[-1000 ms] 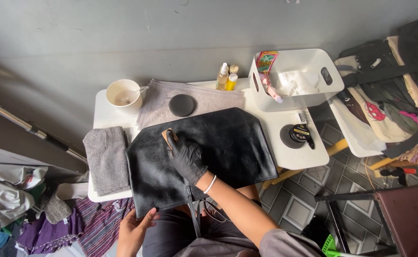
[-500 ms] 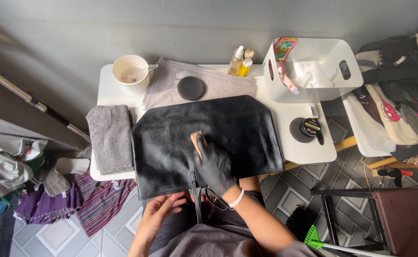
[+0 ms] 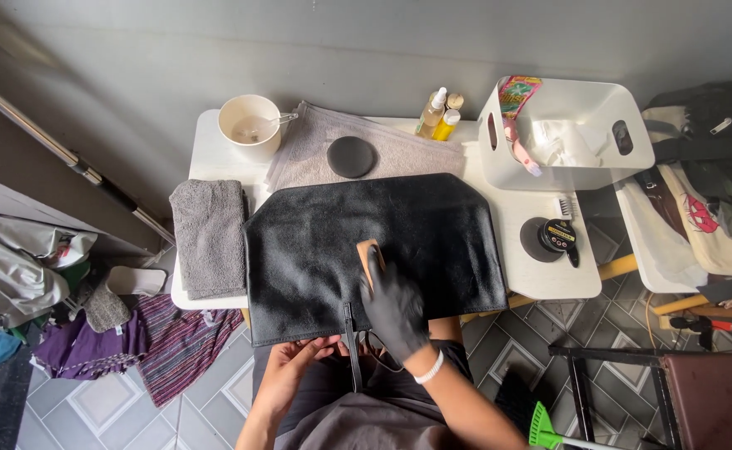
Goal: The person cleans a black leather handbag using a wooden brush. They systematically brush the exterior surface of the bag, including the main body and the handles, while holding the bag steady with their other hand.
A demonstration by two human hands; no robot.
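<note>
The black leather bag (image 3: 366, 242) was laid flat across the middle of the frame, on the front half of a small white table (image 3: 207, 154), with its lower edge hanging just over the near side. It appeared soft and limp rather than stiff, draped with shallow creases, and its faintly glossy surface was judged to be somewhat slippery, so that it would slide under pressure unless held. It was judged to be of moderate weight, not fragile, though liable to scuffing. A thin strap (image 3: 350, 354) was seen running down from the lower edge.

The right hand (image 3: 392, 310), covered by a black glove, was closed around a wooden-backed brush (image 3: 370, 254), which was pressed against the leather just below centre. The left hand (image 3: 287, 367), bare, was seen at the lower edge of the bag, fingers curled at the hem beside the strap; whether the edge was actually pinched could not be told. That hem was judged the best place for a hold, since the flat panel offered nothing to grasp.

In the upper part of the frame, a white cup (image 3: 247, 127), a grey towel (image 3: 366, 154) bearing a round dark pad (image 3: 352, 156) and small bottles (image 3: 437, 114) were set. A folded grey cloth (image 3: 209, 236) lay at left, and a white basket (image 3: 566, 133) and an open polish tin (image 3: 549, 239) at right.
</note>
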